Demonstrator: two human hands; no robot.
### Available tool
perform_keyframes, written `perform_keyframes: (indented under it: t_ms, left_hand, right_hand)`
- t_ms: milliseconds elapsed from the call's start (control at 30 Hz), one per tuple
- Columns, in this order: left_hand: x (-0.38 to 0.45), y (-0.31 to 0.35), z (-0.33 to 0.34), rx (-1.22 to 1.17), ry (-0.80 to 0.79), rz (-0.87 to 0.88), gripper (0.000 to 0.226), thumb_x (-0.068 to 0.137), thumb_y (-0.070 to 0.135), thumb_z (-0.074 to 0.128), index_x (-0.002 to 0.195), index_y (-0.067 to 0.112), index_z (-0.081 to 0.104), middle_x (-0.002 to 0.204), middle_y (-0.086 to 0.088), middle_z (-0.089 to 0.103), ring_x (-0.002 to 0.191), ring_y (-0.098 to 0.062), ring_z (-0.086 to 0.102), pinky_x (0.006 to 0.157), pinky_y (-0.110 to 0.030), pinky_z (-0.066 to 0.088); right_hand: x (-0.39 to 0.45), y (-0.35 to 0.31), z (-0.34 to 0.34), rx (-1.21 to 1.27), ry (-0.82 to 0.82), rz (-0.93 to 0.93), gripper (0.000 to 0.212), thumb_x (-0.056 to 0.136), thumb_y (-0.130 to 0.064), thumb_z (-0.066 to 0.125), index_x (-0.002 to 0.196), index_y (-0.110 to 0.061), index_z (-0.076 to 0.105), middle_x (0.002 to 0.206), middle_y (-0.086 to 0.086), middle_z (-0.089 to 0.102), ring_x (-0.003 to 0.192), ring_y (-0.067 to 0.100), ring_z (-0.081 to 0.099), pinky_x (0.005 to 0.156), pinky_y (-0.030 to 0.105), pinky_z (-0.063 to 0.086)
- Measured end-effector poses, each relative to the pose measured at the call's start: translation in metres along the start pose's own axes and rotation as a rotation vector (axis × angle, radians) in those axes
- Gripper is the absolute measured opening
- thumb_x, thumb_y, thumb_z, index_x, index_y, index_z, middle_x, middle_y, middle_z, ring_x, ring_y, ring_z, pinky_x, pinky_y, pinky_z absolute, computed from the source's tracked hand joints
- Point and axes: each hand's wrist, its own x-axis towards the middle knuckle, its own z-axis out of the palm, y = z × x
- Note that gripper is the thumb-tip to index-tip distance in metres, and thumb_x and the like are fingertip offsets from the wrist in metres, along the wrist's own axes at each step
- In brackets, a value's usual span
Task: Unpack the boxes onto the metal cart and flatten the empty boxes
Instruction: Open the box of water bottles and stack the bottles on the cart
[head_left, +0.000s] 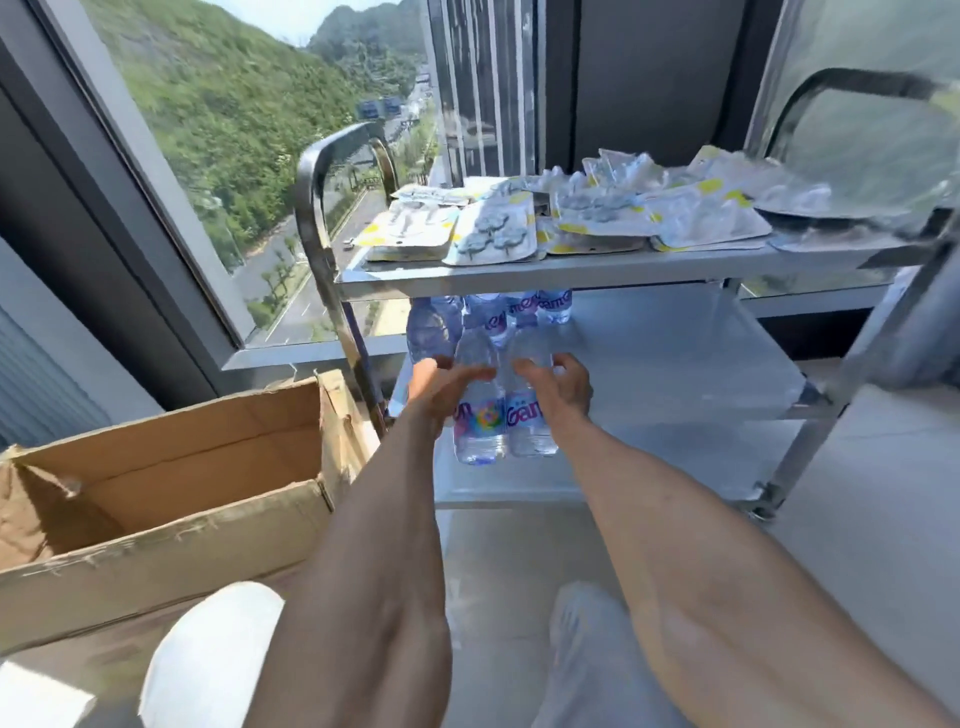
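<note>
A metal cart (571, 273) stands before the window, its top shelf covered with several flat plastic packets (597, 218). On its lower shelf (675, 364) stand several clear water bottles (488, 317). My left hand (441, 389) holds one bottle (478, 415) by its side, and my right hand (556, 387) holds a second bottle (527, 415) beside it; both stand at the shelf's front left. An open cardboard box (171, 493) sits on the floor at my left, and its visible inside looks bare.
The cart's curved handle (322, 208) rises close to the box's right flap. A large window (218, 156) fills the left background. The right half of the lower shelf holds nothing. My knees in pale trousers (208, 660) are at the bottom.
</note>
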Motion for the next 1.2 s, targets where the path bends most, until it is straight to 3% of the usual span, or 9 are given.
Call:
perform_keyframes:
  t_ms: [200, 300, 400, 467, 567, 733, 800, 900, 1200]
  left_hand:
    - [0.037, 0.018, 0.052, 0.189, 0.192, 0.152, 0.064, 0.038, 0.050, 0.078, 0.093, 0.020, 0.060, 0.086, 0.004, 0.063, 0.077, -0.017, 0.061, 0.062, -0.027, 0.045]
    - [0.065, 0.028, 0.073, 0.187, 0.254, 0.198, 0.068, 0.043, 0.047, 0.077, 0.101, 0.017, 0.061, 0.099, -0.002, 0.068, 0.081, -0.019, 0.066, 0.069, -0.033, 0.053]
    - [0.088, 0.036, 0.091, 0.182, 0.292, 0.235, 0.069, 0.057, 0.034, 0.084, 0.119, 0.013, 0.062, 0.117, -0.008, 0.067, 0.104, -0.025, 0.065, 0.085, -0.041, 0.055]
    - [0.101, 0.037, 0.098, 0.223, 0.284, 0.237, 0.064, 0.065, 0.030, 0.084, 0.121, 0.010, 0.062, 0.120, -0.009, 0.067, 0.110, -0.025, 0.063, 0.090, -0.028, 0.050]
    - [0.111, 0.032, 0.106, 0.307, 0.286, 0.294, 0.066, 0.067, 0.026, 0.085, 0.126, 0.008, 0.060, 0.122, -0.009, 0.066, 0.114, -0.024, 0.060, 0.077, -0.013, 0.033]
    - [0.113, 0.012, 0.115, 0.274, 0.348, 0.297, 0.071, 0.064, 0.037, 0.083, 0.124, 0.014, 0.051, 0.117, -0.004, 0.066, 0.109, -0.026, 0.062, 0.079, -0.027, 0.043]
    - [0.113, -0.006, 0.115, 0.291, 0.240, 0.249, 0.069, 0.063, 0.039, 0.080, 0.120, 0.016, 0.050, 0.112, -0.002, 0.067, 0.105, -0.026, 0.064, 0.084, -0.035, 0.050]
    - [0.110, -0.037, 0.112, 0.320, 0.115, 0.219, 0.062, 0.069, 0.026, 0.078, 0.124, 0.016, 0.050, 0.114, -0.004, 0.067, 0.106, -0.027, 0.063, 0.090, -0.044, 0.051]
    - [0.132, -0.037, 0.126, 0.502, 0.248, 0.242, 0.043, 0.076, 0.019, 0.074, 0.113, 0.006, 0.057, 0.113, -0.015, 0.067, 0.107, -0.036, 0.061, 0.075, -0.031, 0.041]
  right_hand:
    - [0.045, 0.009, -0.008, 0.026, 0.182, -0.146, 0.050, 0.069, -0.039, 0.081, 0.106, -0.016, 0.057, 0.105, 0.004, 0.062, 0.094, 0.023, 0.057, 0.075, 0.026, 0.040]
    - [0.066, 0.007, 0.002, -0.005, 0.198, -0.204, 0.058, 0.072, -0.033, 0.080, 0.120, -0.012, 0.056, 0.116, 0.008, 0.062, 0.107, 0.026, 0.058, 0.090, 0.033, 0.046]
    - [0.088, 0.011, 0.006, -0.124, 0.236, -0.295, 0.049, 0.074, -0.033, 0.075, 0.117, -0.014, 0.059, 0.114, 0.006, 0.066, 0.107, 0.029, 0.060, 0.088, 0.036, 0.048]
    - [0.103, 0.014, 0.006, -0.089, 0.250, -0.325, 0.043, 0.076, -0.030, 0.072, 0.114, -0.015, 0.060, 0.111, 0.005, 0.068, 0.103, 0.029, 0.061, 0.085, 0.033, 0.049]
    - [0.122, 0.015, 0.006, -0.049, 0.214, -0.331, 0.051, 0.080, -0.027, 0.070, 0.127, -0.014, 0.055, 0.122, 0.004, 0.064, 0.114, 0.025, 0.058, 0.096, 0.035, 0.045]
    - [0.130, 0.028, 0.007, -0.119, 0.071, -0.345, 0.082, 0.073, -0.031, 0.079, 0.143, -0.014, 0.040, 0.125, 0.011, 0.061, 0.116, 0.029, 0.055, 0.096, 0.039, 0.046]
    - [0.126, 0.043, 0.007, -0.211, 0.081, -0.328, 0.092, 0.069, -0.034, 0.082, 0.146, -0.016, 0.034, 0.121, 0.011, 0.059, 0.112, 0.030, 0.054, 0.090, 0.040, 0.047]
    - [0.124, 0.053, 0.009, -0.306, 0.192, -0.287, 0.084, 0.071, -0.028, 0.079, 0.142, -0.013, 0.037, 0.118, 0.015, 0.055, 0.108, 0.034, 0.051, 0.085, 0.038, 0.041]
    - [0.140, 0.053, 0.032, -0.199, 0.258, -0.265, 0.068, 0.073, -0.016, 0.073, 0.134, -0.010, 0.044, 0.126, 0.011, 0.055, 0.113, 0.032, 0.052, 0.086, 0.036, 0.045]
